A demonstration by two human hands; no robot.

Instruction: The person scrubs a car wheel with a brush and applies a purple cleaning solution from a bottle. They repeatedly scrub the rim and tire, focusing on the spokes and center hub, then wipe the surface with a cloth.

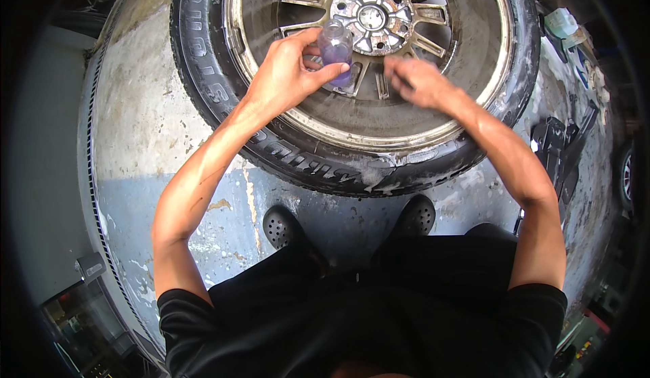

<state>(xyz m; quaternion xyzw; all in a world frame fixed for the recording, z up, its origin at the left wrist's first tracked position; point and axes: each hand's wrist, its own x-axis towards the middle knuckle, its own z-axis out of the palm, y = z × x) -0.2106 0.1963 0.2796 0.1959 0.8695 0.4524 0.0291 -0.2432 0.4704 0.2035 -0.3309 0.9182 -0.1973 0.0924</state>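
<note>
The left hand (pixel 286 70) grasps the bottle (pixel 336 50), probably light and smooth (slick if wet), best held mid-body; the right hand (pixel 421 82) is blurred, its grip impossible to tell.

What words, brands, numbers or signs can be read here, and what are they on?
Tyre: large raised lettering curves round the sidewall, clearest at the left and lower edge; I won't copy the wording.
Centre cap of the wheel: any mark is too small to read.
Clear bottle with purple liquid, in the left hand: no lettering I can make out.
</note>
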